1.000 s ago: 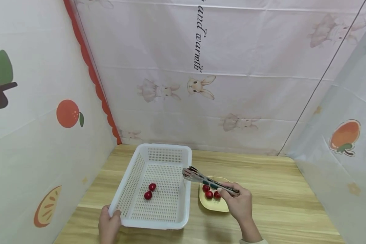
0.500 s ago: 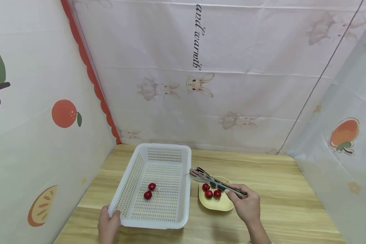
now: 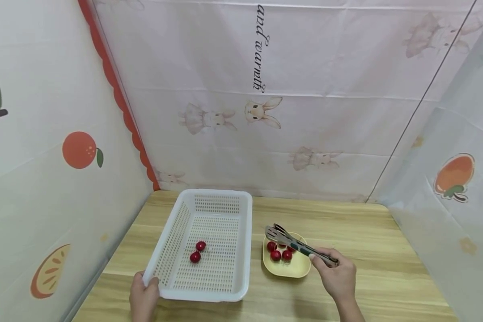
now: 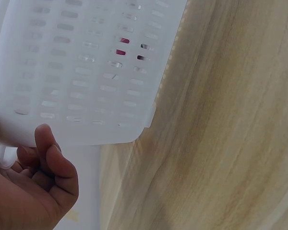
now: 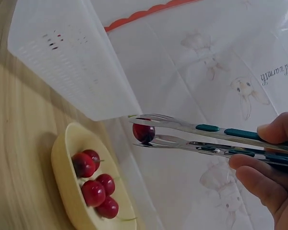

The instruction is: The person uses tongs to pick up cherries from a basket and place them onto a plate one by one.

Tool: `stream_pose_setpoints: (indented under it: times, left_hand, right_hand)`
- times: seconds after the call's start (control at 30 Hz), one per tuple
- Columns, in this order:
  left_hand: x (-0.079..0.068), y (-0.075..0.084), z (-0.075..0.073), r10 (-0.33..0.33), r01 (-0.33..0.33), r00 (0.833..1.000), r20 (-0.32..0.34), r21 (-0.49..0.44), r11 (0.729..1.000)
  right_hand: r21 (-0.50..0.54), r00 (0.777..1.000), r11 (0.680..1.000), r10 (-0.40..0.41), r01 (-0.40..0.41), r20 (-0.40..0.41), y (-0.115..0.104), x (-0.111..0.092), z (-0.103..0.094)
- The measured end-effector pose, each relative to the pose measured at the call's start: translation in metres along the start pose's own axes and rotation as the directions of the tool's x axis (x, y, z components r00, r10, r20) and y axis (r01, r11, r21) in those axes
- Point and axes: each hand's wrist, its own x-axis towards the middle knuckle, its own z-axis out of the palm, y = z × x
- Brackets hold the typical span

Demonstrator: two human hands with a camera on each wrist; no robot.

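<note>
My left hand [image 3: 144, 295] grips the near left corner of a white perforated plastic basket [image 3: 246, 255], thumb over the rim. Two red cherries [image 3: 195, 257] lie on the basket's floor. Metal food tongs [image 3: 302, 248] with green grip pads are held in my right hand [image 3: 339, 273]. In the right wrist view, the tongs' tips pinch a dark red cherry [image 5: 143, 132]; the head view does not show it clearly. Below the tongs stands a small yellow dish [image 3: 283, 270] holding several cherries [image 5: 93, 193], partly covered by the tongs in the head view.
The dish stands just right of the basket on a wood-grain table [image 3: 370, 259]. A printed cloth wall [image 3: 326, 120] rises behind the table. Side walls with fruit pictures flank it left and right.
The right hand has drawn the tongs rightward and slightly nearer, from the basket's right rim to above the yellow dish. My left hand and the basket have stayed in place.
</note>
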Motion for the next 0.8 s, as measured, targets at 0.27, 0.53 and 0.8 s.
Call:
stream_pose_setpoints:
  times: [0.27,0.53,0.8]
  left_hand:
    - [-0.001,0.0,0.001,0.006,-0.005,1.0,-0.019,0.004,1.0]
    - [-0.001,-0.001,0.002,-0.004,0.004,1.0,0.002,0.013,1.0]
    - [0.0,-0.001,0.0,-0.01,0.01,1.0,0.005,0.017,1.0]
  right_hand:
    - [-0.085,0.999,0.995,0.044,-0.046,-0.028,0.002,-0.007,-0.004]
    - [-0.276,0.998,0.96,0.046,-0.056,-0.041,0.051,-0.023,-0.016]
    - [-0.303,0.998,0.952,0.038,-0.049,-0.044,0.076,-0.029,-0.02]
